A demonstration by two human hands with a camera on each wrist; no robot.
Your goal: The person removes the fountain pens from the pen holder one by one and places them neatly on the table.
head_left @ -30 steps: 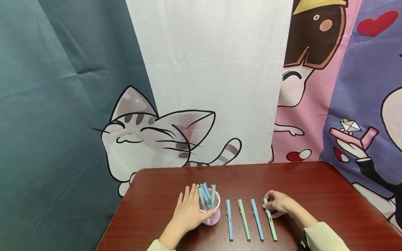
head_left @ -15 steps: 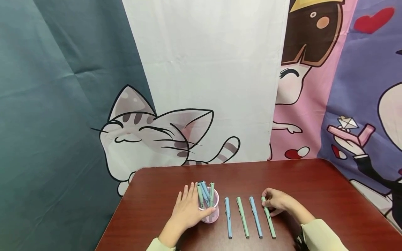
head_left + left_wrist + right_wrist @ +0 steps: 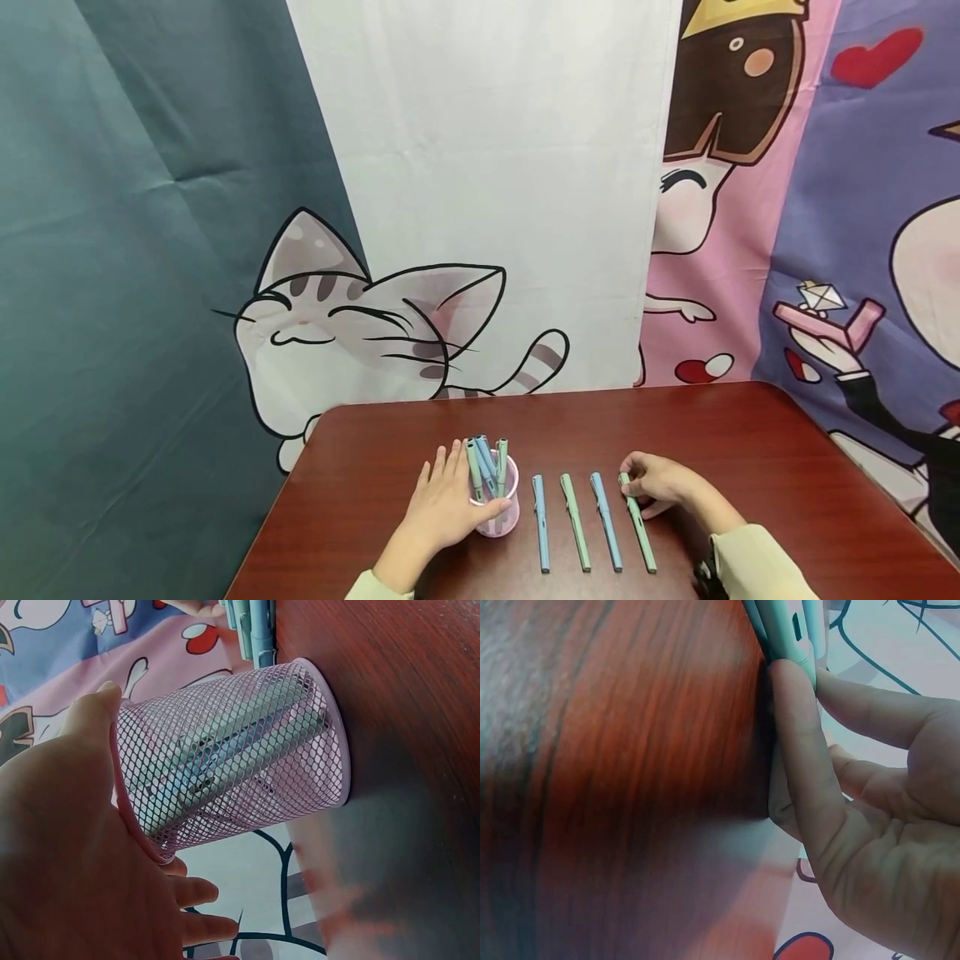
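Observation:
A pink mesh pen holder (image 3: 498, 523) stands upright on the table with several blue and green pens (image 3: 487, 467) inside. My left hand (image 3: 442, 508) rests against its left side, fingers straight and spread, thumb across the near rim. In the left wrist view the palm of the left hand (image 3: 75, 825) lies at the holder's (image 3: 232, 750) open top. At the right, my right hand (image 3: 663, 483) pinches the top end of a green pen (image 3: 640, 533) lying on the table. In the right wrist view the thumb and a finger meet on the green pen (image 3: 789, 634).
Left of the pinched pen lie a blue pen (image 3: 606, 525), a green pen (image 3: 576, 525) and another blue pen (image 3: 542, 525), roughly parallel with small gaps. The brown table (image 3: 420, 417) has its far edge against a cartoon-printed cloth (image 3: 495, 208).
The head view has shifted slightly, moving the whole scene a little left in the picture. Both hands, the pen holder and the pens keep their places relative to each other.

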